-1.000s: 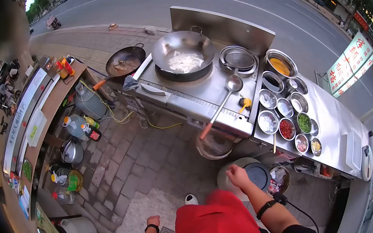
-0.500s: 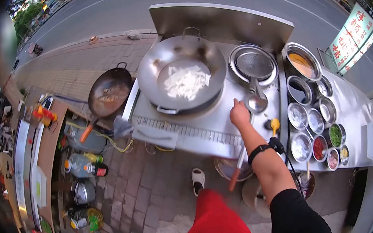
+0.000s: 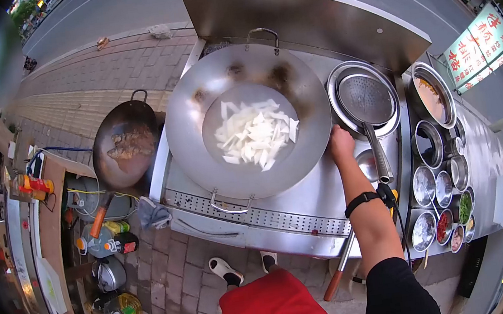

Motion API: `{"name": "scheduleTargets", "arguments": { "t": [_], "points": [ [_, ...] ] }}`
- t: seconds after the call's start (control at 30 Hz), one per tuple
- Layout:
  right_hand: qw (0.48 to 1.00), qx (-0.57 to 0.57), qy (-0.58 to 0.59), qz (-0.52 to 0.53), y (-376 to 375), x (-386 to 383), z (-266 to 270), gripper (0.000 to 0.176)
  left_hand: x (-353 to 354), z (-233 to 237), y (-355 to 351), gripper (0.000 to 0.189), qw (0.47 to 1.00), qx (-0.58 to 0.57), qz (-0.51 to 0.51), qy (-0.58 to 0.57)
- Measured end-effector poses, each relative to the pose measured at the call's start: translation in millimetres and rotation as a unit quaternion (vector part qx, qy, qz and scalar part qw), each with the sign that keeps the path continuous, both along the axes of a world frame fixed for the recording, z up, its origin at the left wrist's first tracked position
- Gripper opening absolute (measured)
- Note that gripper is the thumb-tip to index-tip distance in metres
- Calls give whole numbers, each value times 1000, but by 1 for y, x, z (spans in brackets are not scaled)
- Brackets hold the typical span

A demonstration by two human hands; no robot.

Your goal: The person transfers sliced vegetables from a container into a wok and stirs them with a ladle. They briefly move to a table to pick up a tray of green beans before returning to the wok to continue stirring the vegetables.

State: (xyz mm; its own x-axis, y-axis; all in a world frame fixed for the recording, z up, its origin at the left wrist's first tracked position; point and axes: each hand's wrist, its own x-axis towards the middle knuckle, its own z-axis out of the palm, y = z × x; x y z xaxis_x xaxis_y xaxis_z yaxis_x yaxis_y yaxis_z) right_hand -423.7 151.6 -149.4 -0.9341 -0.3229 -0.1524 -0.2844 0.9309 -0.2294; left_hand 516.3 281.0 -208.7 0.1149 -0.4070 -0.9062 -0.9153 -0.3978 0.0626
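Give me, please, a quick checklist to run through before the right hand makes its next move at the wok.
1. Grip of the right hand: cannot tell; it sits at the right rim of the wok, beside the ladle, with its fingers hidden.
2. Wok seating: ok, it looks level on the cart.
3. Food: ok, white strips are heaped mid-wok.
4. Ladle handle clear: ok, it juts past the cart's front edge.
5. Position of the left hand: cannot tell, out of view.
6. The flame: cannot tell, hidden beneath the wok.

silver wok [image 3: 197, 120], wht veg strips [image 3: 255, 134] (pale), red apron [image 3: 270, 308]
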Motion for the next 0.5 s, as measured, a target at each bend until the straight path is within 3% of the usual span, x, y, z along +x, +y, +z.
{"name": "scheduleTargets", "arguments": {
  "t": [0.17, 0.3, 0.33, 0.37, 0.4, 0.43, 0.5],
  "points": [
    [995, 27, -86, -31, 10, 22, 24, 30, 14, 7, -40, 28, 983, -58, -174, -7],
    [997, 1, -20, -80, 17, 46, 8, 29, 16, 13, -73, 30, 864, -137, -485, 5],
    [995, -17, -16, -94, 19, 47, -5, 29, 13, 4, -88, 22, 888, -66, -456, -7],
    [993, -38, -11, -107, 21, 49, -12, 30, 4, -5, -105, 20, 960, -35, -278, 4],
    [991, -68, -7, -116, 25, 58, -6, 28, 0, -11, -118, 18, 996, -2, -88, 14],
    [987, -98, -3, -125, 32, 71, 2, 26, 3, -11, -124, 17, 994, 32, 106, 24],
    [965, -213, -44, -144, 52, 105, 23, 22, -1, -9, -152, 17, 996, -12, 60, 60]
  ]
}}
